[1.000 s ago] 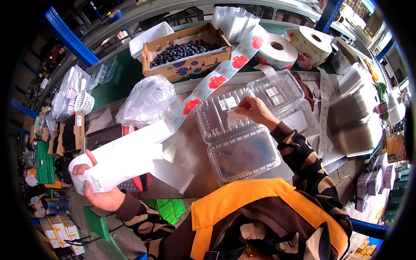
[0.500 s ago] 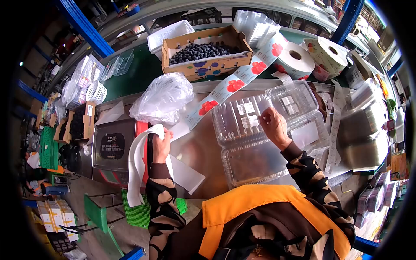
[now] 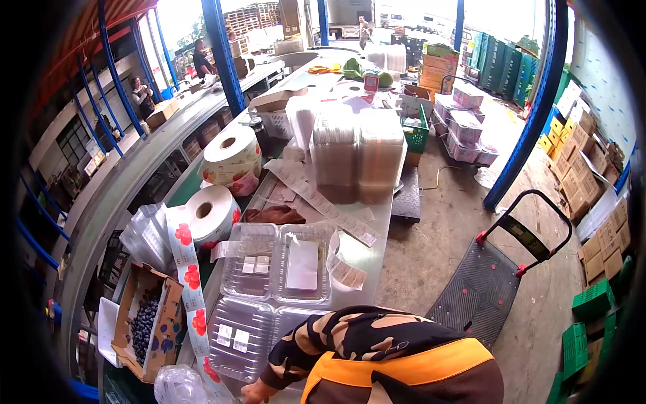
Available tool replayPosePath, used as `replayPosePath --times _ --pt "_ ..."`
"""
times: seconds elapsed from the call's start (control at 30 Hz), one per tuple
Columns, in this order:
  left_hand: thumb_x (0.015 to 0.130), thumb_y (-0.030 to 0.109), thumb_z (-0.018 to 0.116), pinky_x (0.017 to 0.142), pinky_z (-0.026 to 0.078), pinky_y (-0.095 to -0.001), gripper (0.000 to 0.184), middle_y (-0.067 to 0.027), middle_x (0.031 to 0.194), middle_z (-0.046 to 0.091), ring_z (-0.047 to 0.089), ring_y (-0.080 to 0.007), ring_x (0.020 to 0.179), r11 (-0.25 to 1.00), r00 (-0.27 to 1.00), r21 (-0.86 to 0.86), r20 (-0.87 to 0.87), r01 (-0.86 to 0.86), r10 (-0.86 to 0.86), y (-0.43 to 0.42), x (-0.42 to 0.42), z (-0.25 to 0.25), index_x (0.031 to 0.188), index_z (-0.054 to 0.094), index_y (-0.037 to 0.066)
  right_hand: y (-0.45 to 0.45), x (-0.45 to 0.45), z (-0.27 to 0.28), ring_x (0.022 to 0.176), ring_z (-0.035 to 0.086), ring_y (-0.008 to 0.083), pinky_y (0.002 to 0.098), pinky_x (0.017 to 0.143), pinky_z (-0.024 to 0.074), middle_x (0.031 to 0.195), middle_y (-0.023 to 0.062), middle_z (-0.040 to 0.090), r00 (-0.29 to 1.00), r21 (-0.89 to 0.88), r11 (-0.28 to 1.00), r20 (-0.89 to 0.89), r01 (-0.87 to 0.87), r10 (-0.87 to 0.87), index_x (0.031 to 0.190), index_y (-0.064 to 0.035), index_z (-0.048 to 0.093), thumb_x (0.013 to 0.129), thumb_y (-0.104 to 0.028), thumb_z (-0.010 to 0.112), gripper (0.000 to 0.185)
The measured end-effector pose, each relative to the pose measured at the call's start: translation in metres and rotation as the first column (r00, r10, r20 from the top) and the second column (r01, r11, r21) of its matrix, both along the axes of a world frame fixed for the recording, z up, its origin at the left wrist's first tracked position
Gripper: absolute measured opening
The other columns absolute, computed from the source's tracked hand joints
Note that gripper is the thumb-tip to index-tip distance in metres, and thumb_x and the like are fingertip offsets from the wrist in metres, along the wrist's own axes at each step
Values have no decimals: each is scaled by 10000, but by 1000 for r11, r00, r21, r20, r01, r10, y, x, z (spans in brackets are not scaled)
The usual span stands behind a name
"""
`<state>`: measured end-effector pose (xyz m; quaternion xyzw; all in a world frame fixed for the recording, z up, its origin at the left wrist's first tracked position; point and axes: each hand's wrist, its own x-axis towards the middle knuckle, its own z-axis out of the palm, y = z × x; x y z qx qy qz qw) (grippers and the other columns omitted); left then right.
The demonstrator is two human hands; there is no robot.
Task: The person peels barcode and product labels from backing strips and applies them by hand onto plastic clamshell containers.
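Only part of my right hand point(image 3: 258, 392) shows, at the bottom edge; its fingers are too cut off to read. It is beside the lower-left clear clamshell container point(image 3: 241, 360), near the end of a label strip point(image 3: 192, 277) printed with red fruit. My sleeve crosses the neighbouring container half. Another open clamshell point(image 3: 247, 283) lies above, with two white labels on one half and a white sheet point(image 3: 302, 265) in the other. My left hand is out of view.
A blueberry box point(image 3: 172, 316), a plastic bag point(image 3: 179, 386) and label rolls point(image 3: 207, 210) are at the left. Stacked clear containers point(image 3: 336, 151) stand behind. A platform trolley point(image 3: 474, 289) is on the floor at right. People point(image 3: 202, 59) are in the background.
The view has swung to the right. My right hand has moved from over the labelled lid to beyond the container's edge. My left hand and the white paper it held have left the view.
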<state>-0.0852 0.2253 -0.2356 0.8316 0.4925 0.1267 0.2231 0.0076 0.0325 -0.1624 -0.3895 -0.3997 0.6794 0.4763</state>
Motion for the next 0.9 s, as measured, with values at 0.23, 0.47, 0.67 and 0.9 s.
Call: replayPosePath --times 0.23,0.47,0.67,0.9 --pt "856 43 574 902 466 -435 361 -204 1144 622 604 -324 1063 999 998 -33 62 -2 4 -1 -12 6 1200 521 -50 57 -9 -39 705 619 186 341 619 504 753 83 616 865 -89 866 -65 492 -498 971 55 604 831 -188 616 282" --pt "860 43 615 927 459 -409 390 -172 1188 613 593 -276 1099 994 970 -111 242 12 16 1 -48 16 1228 513 -39 71 -21 -30 658 571 173 345 630 471 702 62 610 722 260 725 126 638 -681 936 25 647 881 -197 602 232" --pt "855 11 648 981 426 -369 463 -99 1232 564 552 -211 1135 878 605 -381 784 289 141 1 -75 51 1289 488 -17 43 2 8 681 557 105 291 587 464 776 2 621 819 2 819 -39 573 -573 1034 -30 673 921 -403 648 391" --pt "812 -46 713 894 422 -290 310 -56 1042 621 552 -130 948 829 487 -350 867 435 111 -70 -39 159 977 495 101 -57 66 91 529 419 52 237 471 342 618 -30 462 724 85 738 150 669 -674 757 -88 496 1018 -355 498 373"
